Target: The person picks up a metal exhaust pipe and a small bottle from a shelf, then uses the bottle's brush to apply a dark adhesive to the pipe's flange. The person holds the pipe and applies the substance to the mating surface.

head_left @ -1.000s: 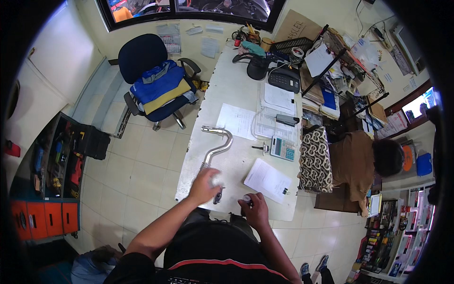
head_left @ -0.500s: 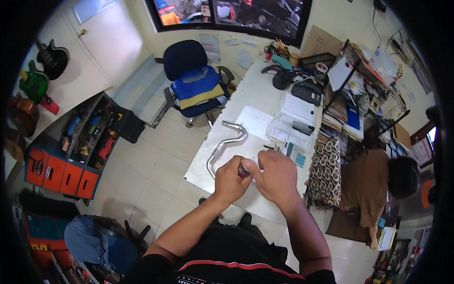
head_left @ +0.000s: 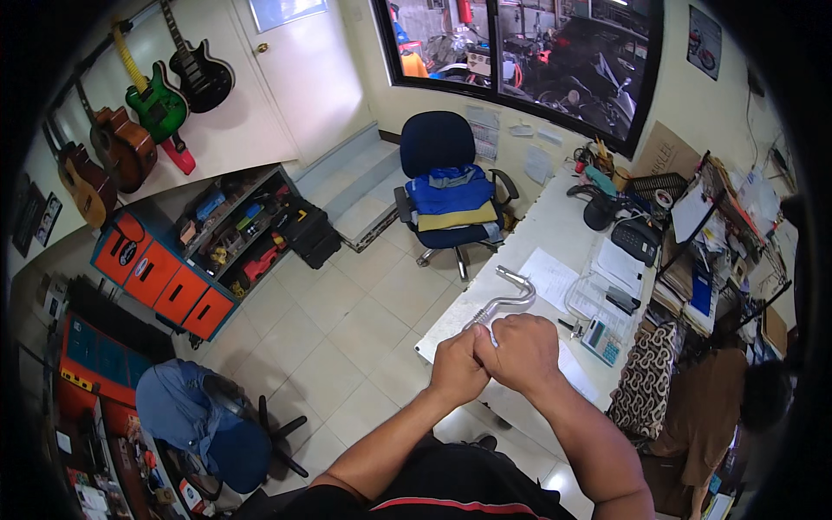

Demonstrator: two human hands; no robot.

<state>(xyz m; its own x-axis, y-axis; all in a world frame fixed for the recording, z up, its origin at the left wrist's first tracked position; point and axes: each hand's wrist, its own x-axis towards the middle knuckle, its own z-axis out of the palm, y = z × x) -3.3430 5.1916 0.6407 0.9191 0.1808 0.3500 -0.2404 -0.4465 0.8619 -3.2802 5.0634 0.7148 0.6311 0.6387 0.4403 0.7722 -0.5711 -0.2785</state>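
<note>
Above the near part of the white desk (head_left: 472, 314), my left hand (head_left: 458, 368) and my right hand (head_left: 524, 351) are closed and pressed against each other. The left fist wraps round a dark brown, round-ended piece that showed a moment ago; the fingers now cover it. Whether the right hand grips the same piece is hidden. Just beyond my knuckles lies a bent silver metal pipe (head_left: 520, 301), its near part behind my hands. To the right of my right hand is a calculator (head_left: 600, 342), with a small dark item (head_left: 570, 328) beside it.
Papers (head_left: 546, 276), a stapler (head_left: 621, 300) and a telephone (head_left: 635, 240) are farther up the desk. A chair with folded cloth (head_left: 451, 195) stands beyond it. At the right, a person in brown (head_left: 706, 407) bends beside a patterned box (head_left: 643, 381). Another chair (head_left: 234, 451) is behind left.
The view has swung left, so the room sits farther right in it. My hands have come closer together, and the brown end in my left fist is now covered.
</note>
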